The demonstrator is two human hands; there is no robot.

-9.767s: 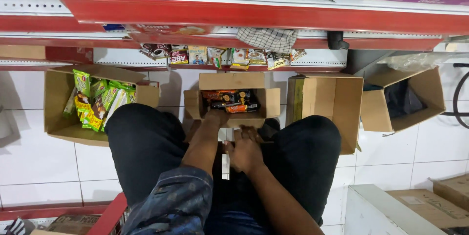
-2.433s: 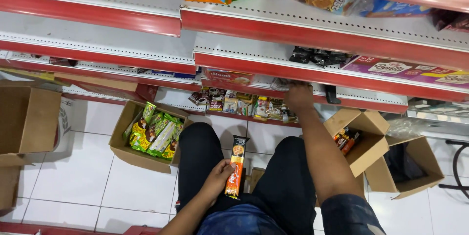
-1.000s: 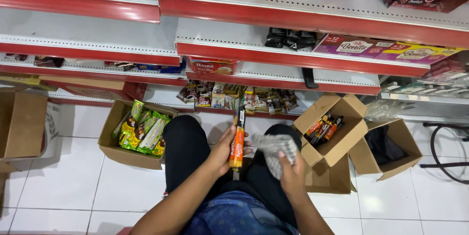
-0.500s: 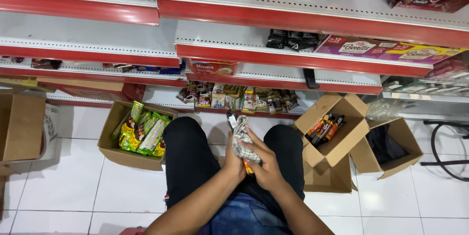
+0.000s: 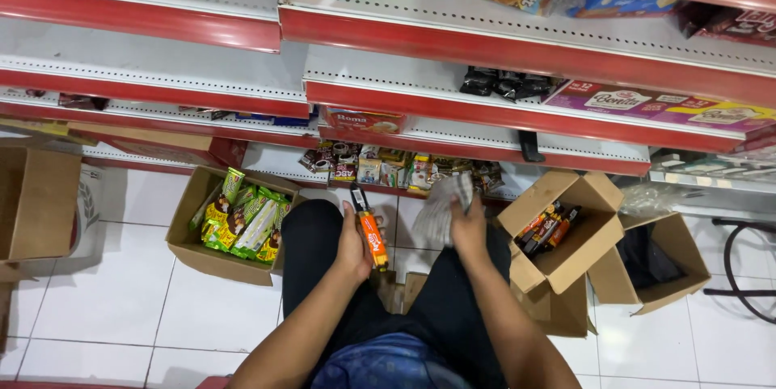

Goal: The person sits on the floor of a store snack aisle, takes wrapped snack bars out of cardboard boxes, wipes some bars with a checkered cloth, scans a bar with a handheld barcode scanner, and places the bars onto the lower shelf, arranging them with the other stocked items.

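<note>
I'm seeing left hand (image 5: 353, 245) gripping orange snack tube (image 5: 373, 232) mid-length: light, stiff, slick wrap. Right hand (image 5: 468, 227) clutching grey cloth (image 5: 443, 206), soft, limp.

We see an orange tube-shaped snack pack with a black end (image 5: 371, 231), a grey checked cloth (image 5: 443, 209), red-edged white metal shelves (image 5: 517, 49), brown cardboard boxes (image 5: 566, 268) and green-yellow packets (image 5: 242, 215) over white floor tiles (image 5: 105, 284).

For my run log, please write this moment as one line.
left hand: holds orange pack | right hand: holds grey cloth | shelf ahead
</note>
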